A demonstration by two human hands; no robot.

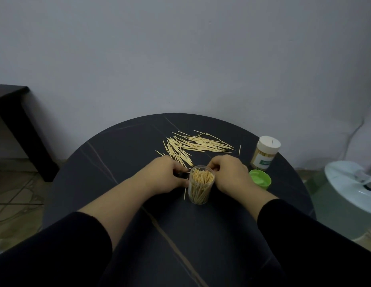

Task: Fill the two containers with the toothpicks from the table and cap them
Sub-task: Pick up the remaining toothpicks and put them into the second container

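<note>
An open clear container (200, 187) packed with upright toothpicks stands mid-table. My left hand (167, 176) lies against its left side, fingers curled, pinching a toothpick at the rim. My right hand (228, 175) sits at the container's right side with its fingers curled by the rim; whatever it holds is hidden. A pile of loose toothpicks (198, 145) lies just beyond both hands. One stray toothpick (184, 194) lies at the container's left base. A green cap (260, 179) rests to the right. The second container (264, 154), white-capped and full, stands behind the cap.
The round dark table (122, 154) has its far edge close to the wall. A dark piece of furniture (12, 104) stands on the left. A white appliance (350, 183) sits off the table's right edge. One toothpick (240, 150) lies apart near the capped container.
</note>
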